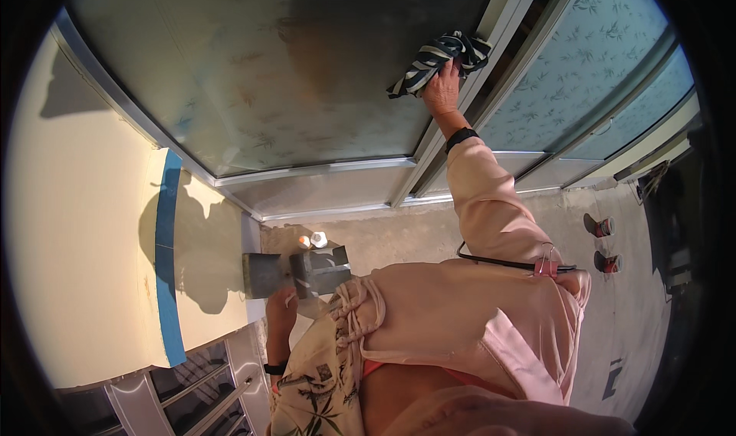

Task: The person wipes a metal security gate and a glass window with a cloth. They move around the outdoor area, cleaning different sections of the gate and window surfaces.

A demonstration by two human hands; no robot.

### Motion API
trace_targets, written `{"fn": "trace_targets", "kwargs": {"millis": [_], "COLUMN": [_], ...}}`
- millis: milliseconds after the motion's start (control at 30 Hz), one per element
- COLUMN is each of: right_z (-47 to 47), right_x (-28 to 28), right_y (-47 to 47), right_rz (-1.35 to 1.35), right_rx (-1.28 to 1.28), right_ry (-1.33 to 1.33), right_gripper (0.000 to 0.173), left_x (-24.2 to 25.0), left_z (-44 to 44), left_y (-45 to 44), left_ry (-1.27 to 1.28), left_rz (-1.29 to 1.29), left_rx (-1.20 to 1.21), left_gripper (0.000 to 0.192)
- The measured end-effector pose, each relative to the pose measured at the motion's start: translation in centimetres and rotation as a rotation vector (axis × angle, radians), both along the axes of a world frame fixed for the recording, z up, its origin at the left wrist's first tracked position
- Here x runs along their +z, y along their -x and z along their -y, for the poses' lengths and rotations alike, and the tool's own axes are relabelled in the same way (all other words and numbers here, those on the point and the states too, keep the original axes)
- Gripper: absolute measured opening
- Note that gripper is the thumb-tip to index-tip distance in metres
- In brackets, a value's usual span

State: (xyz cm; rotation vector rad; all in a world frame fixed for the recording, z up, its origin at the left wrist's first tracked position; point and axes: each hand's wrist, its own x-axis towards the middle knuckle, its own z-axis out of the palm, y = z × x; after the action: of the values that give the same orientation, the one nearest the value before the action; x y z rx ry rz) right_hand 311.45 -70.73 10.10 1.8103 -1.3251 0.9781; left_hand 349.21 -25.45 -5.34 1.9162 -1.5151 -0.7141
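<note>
My right hand (443,91) is stretched up and forward, gripping a crumpled dark cloth with pale stripes (428,65). The cloth lies against the large frosted glass pane (241,85), close to its aluminium frame (448,120). My left hand (282,306) hangs low at my left side, near a dark grey panel (262,275) and a grey box-like object (319,269). The left fingers are partly in shade; whether they hold anything is unclear.
A second glass panel with a leaf pattern (558,85) stands right of the frame. Two small white-topped objects (318,239) are on the concrete floor (397,235) beside the grey box. Two cans (605,227) stand at right. A blue-edged cream wall (168,258) juts out at left.
</note>
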Motion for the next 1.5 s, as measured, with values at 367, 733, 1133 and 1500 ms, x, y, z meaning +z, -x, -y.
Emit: {"fn": "trace_targets", "kwargs": {"millis": [367, 733, 1133, 1500], "right_z": [0.7, 0.9, -4.7, -0.2], "right_x": [18.2, 21.1, -7.1, 14.5], "right_y": [4.9, 5.3, 5.5, 1.3], "right_rz": [-0.116, -0.026, 0.050, -0.007], "right_rx": [-0.095, -0.159, -0.028, 0.204], "right_ry": [0.299, 0.368, -0.386, 0.296], "right_gripper": [0.041, 0.039, 0.027, 0.032], "left_x": [0.6, 1.4, 3.5, 3.2], "left_z": [2.5, 2.1, 0.0, 1.3], "left_y": [2.4, 3.3, 2.9, 5.0], "left_ry": [0.083, 0.071, -0.002, 0.079], "left_rz": [0.177, 0.170, 0.132, 0.181], "left_rx": [-0.144, -0.086, -0.039, -0.121], "left_gripper": [0.021, 0.021, 0.020, 0.021]}}
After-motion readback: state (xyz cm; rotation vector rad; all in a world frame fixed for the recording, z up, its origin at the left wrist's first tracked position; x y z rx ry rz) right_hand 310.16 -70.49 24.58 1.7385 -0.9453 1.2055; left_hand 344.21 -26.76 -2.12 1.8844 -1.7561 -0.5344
